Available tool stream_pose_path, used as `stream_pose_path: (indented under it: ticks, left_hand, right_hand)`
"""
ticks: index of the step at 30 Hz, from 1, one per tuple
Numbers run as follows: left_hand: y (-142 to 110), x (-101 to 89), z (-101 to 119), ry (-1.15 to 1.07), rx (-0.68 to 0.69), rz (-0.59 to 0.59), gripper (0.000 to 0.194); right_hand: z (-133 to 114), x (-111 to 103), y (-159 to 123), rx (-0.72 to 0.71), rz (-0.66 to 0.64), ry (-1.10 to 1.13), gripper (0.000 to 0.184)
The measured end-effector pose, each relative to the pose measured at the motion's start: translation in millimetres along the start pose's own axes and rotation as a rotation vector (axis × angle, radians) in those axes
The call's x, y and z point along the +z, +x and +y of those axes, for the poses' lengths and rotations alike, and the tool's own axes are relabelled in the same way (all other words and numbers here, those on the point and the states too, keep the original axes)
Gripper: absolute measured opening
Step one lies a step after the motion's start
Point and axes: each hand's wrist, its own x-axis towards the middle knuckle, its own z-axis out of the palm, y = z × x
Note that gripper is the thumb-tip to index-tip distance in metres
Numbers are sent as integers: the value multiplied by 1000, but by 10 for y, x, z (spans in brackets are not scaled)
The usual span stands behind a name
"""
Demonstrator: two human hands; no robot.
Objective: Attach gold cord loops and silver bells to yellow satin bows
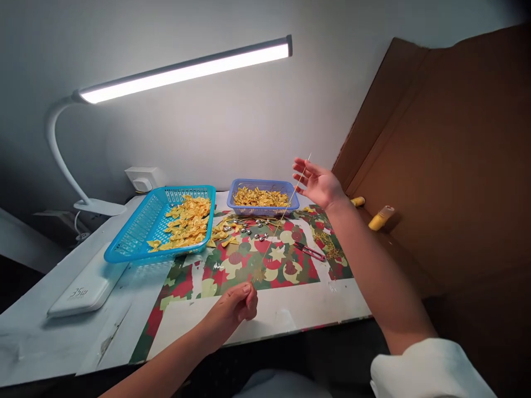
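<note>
My right hand (319, 185) is raised above the back of the table, thumb and finger pinching a thin gold cord (286, 205) near its pale, pointed upper tip; the other fingers are spread. The cord slants down towards my left hand (238, 307), which is closed in a pinch near the front edge. Its lower end seems to run into those fingers, though the end itself is hidden. Small silver bells (261, 236) lie on the patterned sheet (274, 265) between my hands. Right of them rest red-handled thread snips (310, 251) and a tangle of gold cord pieces (329, 244).
A blue basket (128, 243) holds yellow-gold ribbon bows (188, 221). A purple basket (263, 210) behind holds more gold pieces. At left are a white power bank (89, 284) and a lit lamp (186, 71). Cardboard (448, 155) walls the right side, with yellow spools (380, 218) beside it.
</note>
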Motion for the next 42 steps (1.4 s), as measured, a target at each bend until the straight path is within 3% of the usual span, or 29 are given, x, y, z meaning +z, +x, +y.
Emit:
stream_pose_path:
  ticks: [6,12,18,22,26,29,33,35,42]
  left_hand:
    - [-125,54,-41,-86,-34,46,38]
    - [-164,108,-38,-90,7,123,37]
    - [-259,11,-41,-44,-72,213,31]
    - [-425,-89,70,385,-150,282,33]
    - [-454,-160,224,997,104,359,23]
    - [-299,-213,274,1338,286,266,14]
    - [-41,-323,269,1667,382,-44,35]
    - [24,-387,260,1759,409,-139,37]
    - [-22,-458,274,1746,357,-191,39]
  right_hand:
    - [188,-153,105,51,93,23,17]
    - [308,-168,3,126,125,242,26]
    - [584,-169,-189,240,23,236,30]
    - [767,-155,-224,240,-43,164,22]
    - [780,-165,-189,185,-31,65,20]
    - [759,-186,-152,186,-15,32,21]
    - [766,-210,-112,194,-10,46,23]
    - [779,-222,-97,196,-7,59,25]
    - [820,-281,-11,192,33,28,22]
